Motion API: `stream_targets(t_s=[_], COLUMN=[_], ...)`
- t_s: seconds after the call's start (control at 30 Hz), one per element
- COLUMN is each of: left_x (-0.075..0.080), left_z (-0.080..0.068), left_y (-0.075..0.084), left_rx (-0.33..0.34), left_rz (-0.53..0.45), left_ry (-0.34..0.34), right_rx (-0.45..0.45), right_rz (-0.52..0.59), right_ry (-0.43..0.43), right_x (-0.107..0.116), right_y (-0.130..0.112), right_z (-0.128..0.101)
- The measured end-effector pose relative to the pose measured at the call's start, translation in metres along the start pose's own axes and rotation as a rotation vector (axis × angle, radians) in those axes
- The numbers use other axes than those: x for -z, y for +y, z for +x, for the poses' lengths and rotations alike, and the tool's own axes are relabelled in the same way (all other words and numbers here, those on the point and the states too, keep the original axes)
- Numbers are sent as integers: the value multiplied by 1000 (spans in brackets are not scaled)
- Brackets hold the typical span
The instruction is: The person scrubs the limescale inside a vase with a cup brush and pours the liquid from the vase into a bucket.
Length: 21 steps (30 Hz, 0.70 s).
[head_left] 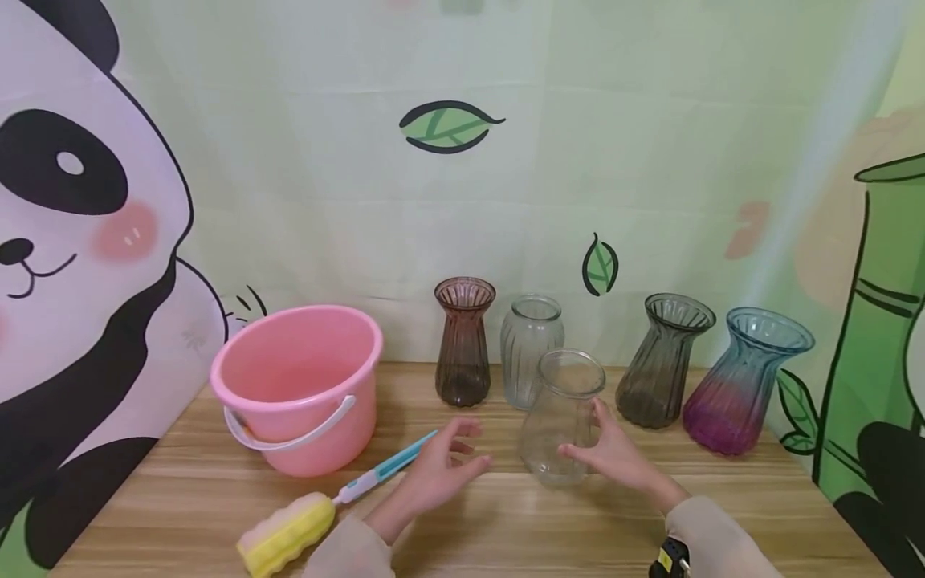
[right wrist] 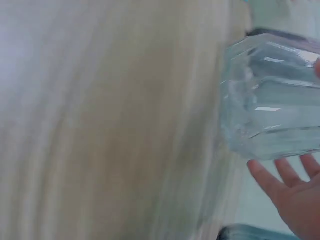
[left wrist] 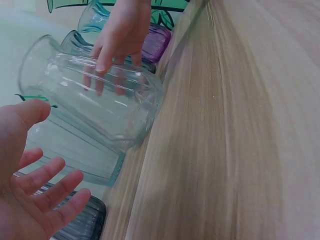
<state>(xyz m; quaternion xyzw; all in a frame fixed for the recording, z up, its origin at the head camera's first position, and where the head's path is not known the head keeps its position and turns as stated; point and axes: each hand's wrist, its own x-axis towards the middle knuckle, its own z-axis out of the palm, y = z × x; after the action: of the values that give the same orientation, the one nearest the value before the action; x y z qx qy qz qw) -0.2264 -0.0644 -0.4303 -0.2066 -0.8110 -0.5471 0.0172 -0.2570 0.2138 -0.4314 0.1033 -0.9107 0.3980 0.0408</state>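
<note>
A clear ribbed glass vase (head_left: 560,417) stands on the wooden table (head_left: 506,522), in front of a row of other vases. My right hand (head_left: 613,451) holds its right side, thumb in front and fingers behind; seen from the left wrist, those fingers (left wrist: 102,62) show on and through the glass of the clear vase (left wrist: 95,102). To the vase's left, my left hand (head_left: 442,466) hovers with fingers spread, a short gap from the glass and holding nothing. The same left hand (left wrist: 30,190) fills the lower left of its wrist view. The right wrist view shows the clear vase (right wrist: 272,95).
Along the back stand a brown vase (head_left: 463,341), a pale clear vase (head_left: 529,345), a grey vase (head_left: 663,360) and a blue-to-purple vase (head_left: 744,381). A pink bucket (head_left: 299,385) sits at the left, with a yellow sponge brush (head_left: 289,531) in front of it.
</note>
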Motion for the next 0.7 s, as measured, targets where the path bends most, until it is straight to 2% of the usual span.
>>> stream_targets(t_s=[0.17,0.33,0.5,0.63,0.7], left_x=[4,4,3,7,8], left_z=[-8,-15,-19,-24,-24], left_y=[-1,0,1,16,15], left_rx=[1,5,-14,-13,-13], left_rz=[-22,-27,-9,2,1], left_ry=[17,12,15,14,17], right_rx=[-43,-109,-98,-104,-107], right_rz=[-80,-135,-149,-143,-138], right_ry=[70,96,142,148,153], right_x=[12,18,20,22,22], right_y=[7,15,22,24,26], right_z=[9,19,28,33,35])
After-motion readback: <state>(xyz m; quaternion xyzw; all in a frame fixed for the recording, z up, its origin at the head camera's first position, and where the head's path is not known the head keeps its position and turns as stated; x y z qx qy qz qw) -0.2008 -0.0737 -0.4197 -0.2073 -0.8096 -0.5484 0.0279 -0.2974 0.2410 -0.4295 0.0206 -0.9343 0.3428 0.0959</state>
